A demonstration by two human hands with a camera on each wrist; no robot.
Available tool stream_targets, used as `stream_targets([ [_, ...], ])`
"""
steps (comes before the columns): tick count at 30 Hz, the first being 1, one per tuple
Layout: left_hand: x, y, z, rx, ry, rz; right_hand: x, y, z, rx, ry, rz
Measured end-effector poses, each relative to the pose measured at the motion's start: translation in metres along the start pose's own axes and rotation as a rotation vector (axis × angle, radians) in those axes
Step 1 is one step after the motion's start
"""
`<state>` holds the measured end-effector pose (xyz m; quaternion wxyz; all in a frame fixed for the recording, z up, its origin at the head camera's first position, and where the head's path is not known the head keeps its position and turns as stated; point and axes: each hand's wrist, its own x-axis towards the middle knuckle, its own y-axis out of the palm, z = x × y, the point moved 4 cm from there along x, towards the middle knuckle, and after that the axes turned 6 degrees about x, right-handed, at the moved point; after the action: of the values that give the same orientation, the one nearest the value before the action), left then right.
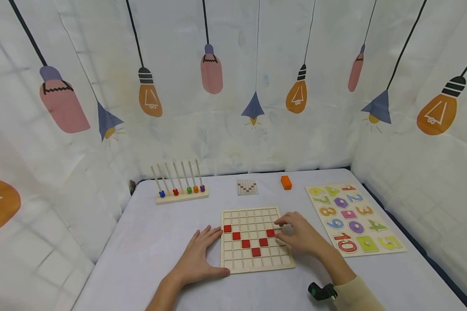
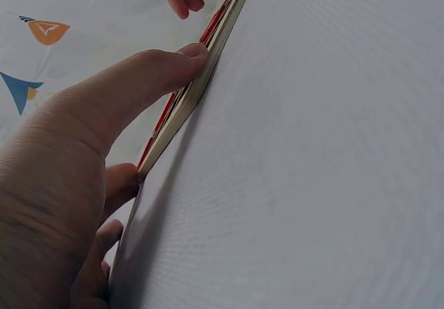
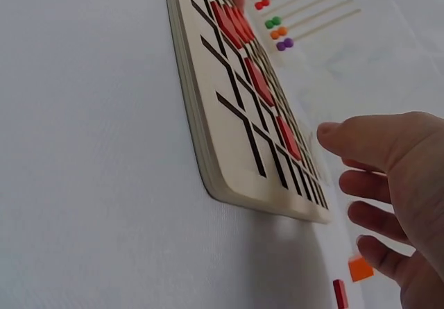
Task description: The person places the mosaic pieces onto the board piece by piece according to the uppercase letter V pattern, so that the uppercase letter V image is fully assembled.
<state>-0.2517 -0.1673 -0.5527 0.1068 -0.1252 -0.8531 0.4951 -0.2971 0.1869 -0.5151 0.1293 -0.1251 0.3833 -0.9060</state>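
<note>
A square wooden grid board (image 1: 233,263) lies on the white table, with red tiles (image 1: 255,252) set in a V shape. My left hand (image 1: 199,257) spreads along its left side, the thumb at the lower left corner. In the left wrist view that thumb rests on the edge of the board (image 2: 201,90). My right hand (image 1: 301,233) hovers over the right side, thumb and index finger apart beside the rightmost red tile (image 1: 270,233). In the right wrist view its fingers (image 3: 371,184) are bent, and a loose red tile (image 3: 340,294) lies beyond the board.
A small pattern card (image 1: 247,187) and an orange block (image 1: 286,182) lie behind the board. A bead rack (image 1: 183,198) with upright rods stands at back left. The number and shape puzzle (image 1: 356,220) lies on the right. A black device (image 1: 322,291) sits by the right sleeve.
</note>
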Motion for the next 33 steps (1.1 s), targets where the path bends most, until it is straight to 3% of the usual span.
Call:
stream_targets([
  [10,-0.001,0.000,0.000,0.000,-0.003,-0.001,-0.003,-0.018,-0.021,-0.021,-0.026,-0.047],
  [33,-0.001,0.000,-0.001,-0.005,-0.004,0.007,0.009,-0.038,-0.071,-0.006,0.068,-0.102],
])
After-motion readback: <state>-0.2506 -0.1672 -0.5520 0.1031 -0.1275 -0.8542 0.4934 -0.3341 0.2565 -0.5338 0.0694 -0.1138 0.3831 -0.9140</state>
